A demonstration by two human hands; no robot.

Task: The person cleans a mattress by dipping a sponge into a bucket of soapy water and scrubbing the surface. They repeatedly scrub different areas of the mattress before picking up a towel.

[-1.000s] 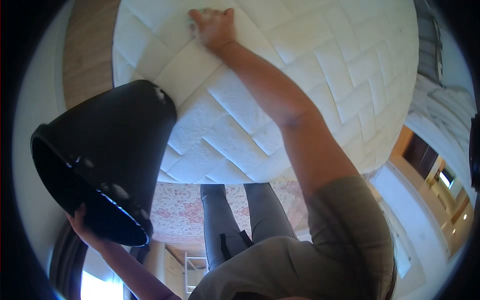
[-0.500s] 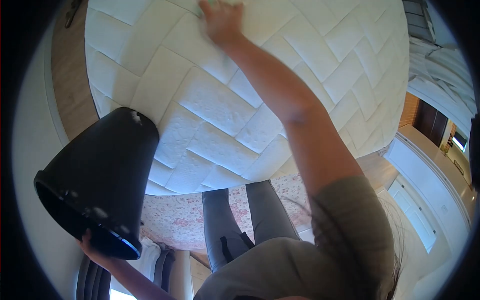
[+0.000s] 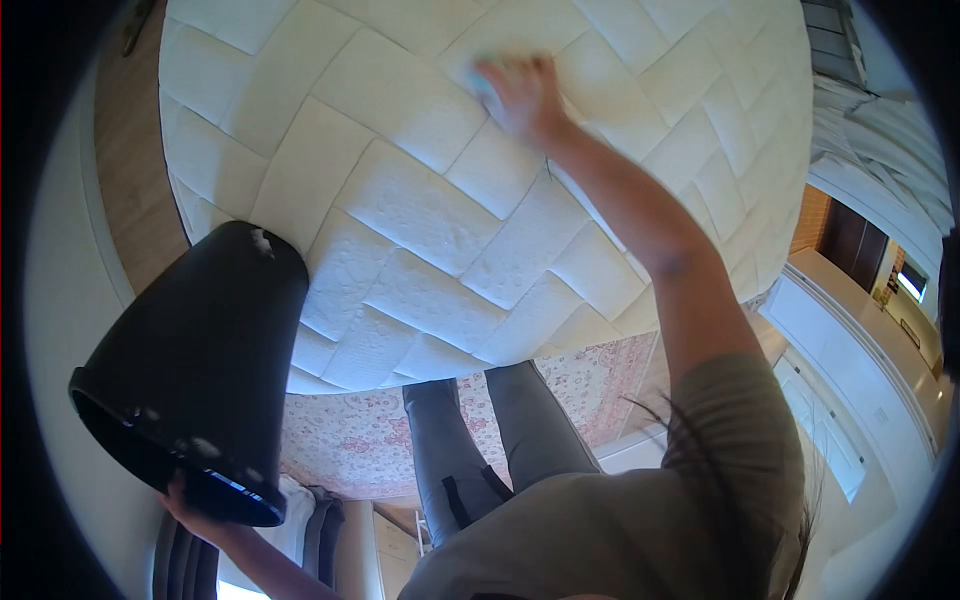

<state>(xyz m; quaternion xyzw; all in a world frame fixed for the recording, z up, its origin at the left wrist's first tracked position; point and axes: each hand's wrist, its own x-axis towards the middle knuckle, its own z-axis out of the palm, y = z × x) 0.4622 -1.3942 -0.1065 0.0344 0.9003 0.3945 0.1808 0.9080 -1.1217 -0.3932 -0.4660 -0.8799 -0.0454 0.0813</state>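
A black bin [image 3: 205, 350] with white smudges is tilted at the left, its open rim toward the lower left and its base against the edge of the white quilted mattress [image 3: 430, 215]. My left hand [image 3: 190, 508] grips the rim of this bin, with part of the fingers hidden inside it. Over the upper middle of the mattress is my right hand [image 3: 522, 98], blurred, with its fingers bent round something small and greenish that I cannot make out clearly.
A patterned pink and white rug [image 3: 350, 435] lies under my legs. Wooden flooring [image 3: 135, 190] runs along the mattress at the left. White bedding [image 3: 880, 130] is at the upper right, and dark curtains [image 3: 185, 560] hang at the lower left.
My right hand has moved right and slightly down in the view, over the mattress. My left hand still holds the bin, which has barely shifted.
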